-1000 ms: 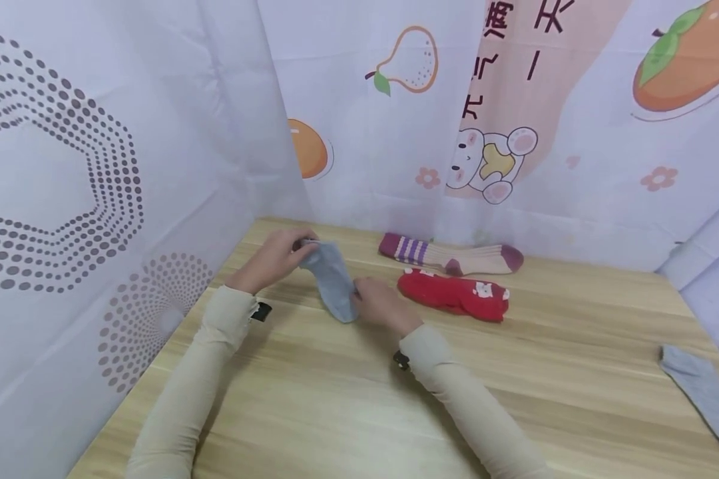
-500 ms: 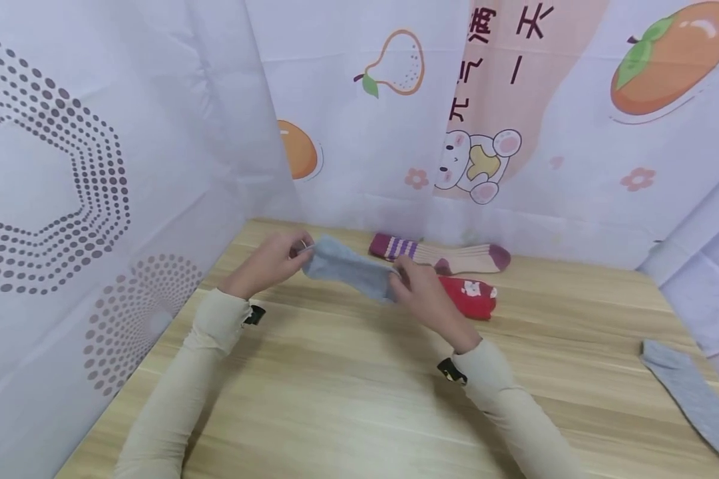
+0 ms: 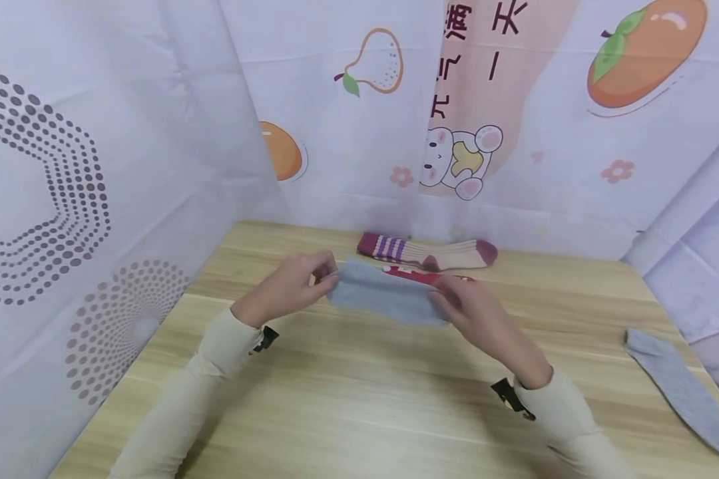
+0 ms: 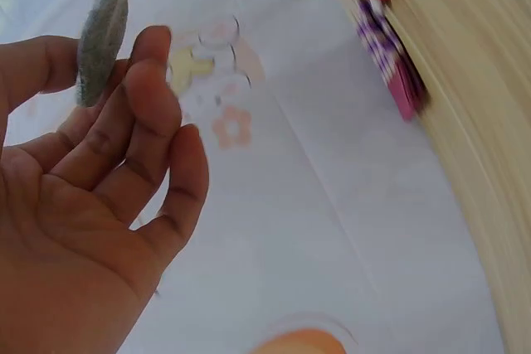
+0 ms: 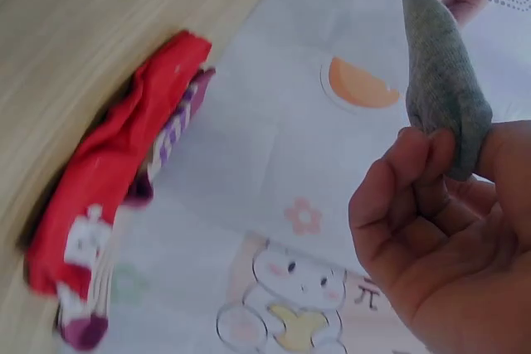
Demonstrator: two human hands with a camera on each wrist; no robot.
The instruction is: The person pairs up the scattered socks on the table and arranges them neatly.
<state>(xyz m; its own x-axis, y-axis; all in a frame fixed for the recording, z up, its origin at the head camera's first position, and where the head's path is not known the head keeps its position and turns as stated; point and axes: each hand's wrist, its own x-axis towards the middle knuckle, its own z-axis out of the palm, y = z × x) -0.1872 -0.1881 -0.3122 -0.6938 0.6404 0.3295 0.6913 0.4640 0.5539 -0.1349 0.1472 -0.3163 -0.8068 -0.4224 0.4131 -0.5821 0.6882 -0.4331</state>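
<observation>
A light grey-blue sock (image 3: 386,296) is stretched level between both hands above the table. My left hand (image 3: 293,286) pinches one end between thumb and fingers. At the other end my right hand (image 3: 482,319) pinches the sock in the same way. In the left wrist view the sock (image 4: 106,31) shows edge-on at the fingertips; the right wrist view shows the sock (image 5: 444,80) running from the right fingers toward the left hand. Behind it lies a red sock (image 3: 410,273), partly hidden in the head view.
A cream sock with purple stripes (image 3: 449,256) lies at the table's back edge. Another grey sock (image 3: 680,389) lies at the right edge. The wooden table (image 3: 347,412) meets a printed curtain (image 3: 311,80) at the back and left.
My right hand moved right, turning the sock from hanging down to lying level between the hands. Both hands then shifted right and nearer, and the sock now covers part of the red sock.
</observation>
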